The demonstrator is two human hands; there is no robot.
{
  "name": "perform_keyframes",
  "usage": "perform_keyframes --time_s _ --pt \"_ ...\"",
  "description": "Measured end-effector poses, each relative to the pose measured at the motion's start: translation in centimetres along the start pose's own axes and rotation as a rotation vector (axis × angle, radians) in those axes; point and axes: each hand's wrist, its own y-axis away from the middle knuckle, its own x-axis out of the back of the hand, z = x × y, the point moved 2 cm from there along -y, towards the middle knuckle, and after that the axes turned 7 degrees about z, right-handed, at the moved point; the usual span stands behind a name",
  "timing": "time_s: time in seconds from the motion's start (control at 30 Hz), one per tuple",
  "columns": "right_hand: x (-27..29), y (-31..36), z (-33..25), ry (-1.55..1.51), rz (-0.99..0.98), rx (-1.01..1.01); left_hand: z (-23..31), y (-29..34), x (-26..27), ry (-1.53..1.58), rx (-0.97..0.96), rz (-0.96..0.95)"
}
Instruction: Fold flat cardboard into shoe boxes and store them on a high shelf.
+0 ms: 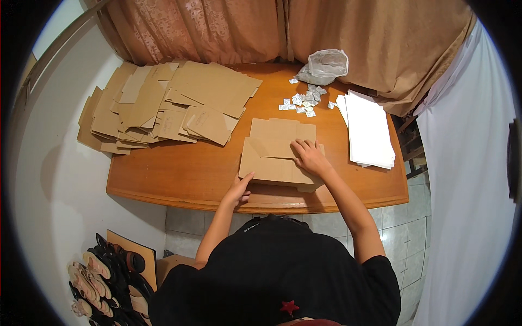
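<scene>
1 partly folded brown carton [272, 165] is lying on the counter [168, 174], at the middle of its front edge. The left hand [237, 191] is working at the counter's front edge: its thumb is touching the carton's near left corner, and its fingers are curling below. I cannot tell whether this hand is gripping the board. The right hand [311, 156] is lying palm down over the carton's right side, its fingers slightly bending; I cannot tell whether it is pinching or only pressing.

1 pile of flat cardboard pieces [215, 84] is covering the counter's left end. Small white packets [310, 98] are lying loose toward the counter's far edge, and 1 translucent bag [328, 64] is sitting at that edge. 1 stack of white sheets [371, 130] is occupying the counter's right end. Brown curtains [342, 27] are hanging beyond the counter's far edge.
</scene>
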Motion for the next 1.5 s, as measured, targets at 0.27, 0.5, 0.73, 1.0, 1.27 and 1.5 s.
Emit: perform_keyframes --time_s 0.27,0.5,0.73,1.0,1.27,1.5 --pt "4.4 -1.5 -0.6 -0.228 0.217 -0.023 4.2 1.0 -1.7 0.614 -0.387 0.151" --pt "4.5 -2.1 -0.9 -0.673 0.417 -0.196 11.8 6.2 -3.9 0.405 -1.366 0.568" --pt "5.6 0.6 1.5 -1.508 0.222 -1.014 10.4 3.8 -8.7 -0.499 -1.801 0.465" --pt "0.4 3.9 5.7 -1.533 0.035 -1.082 5.7 2.0 -14.7 -0.769 -1.743 0.245" --pt "-3.1 5.9 8.6 -1.599 0.174 -1.095 3.1 -1.2 -6.5 -0.448 -1.161 0.923" --pt "-5.0 5.7 9.6 -1.538 0.174 -1.090 3.1 -2.1 -4.6 -0.463 -1.244 0.717"
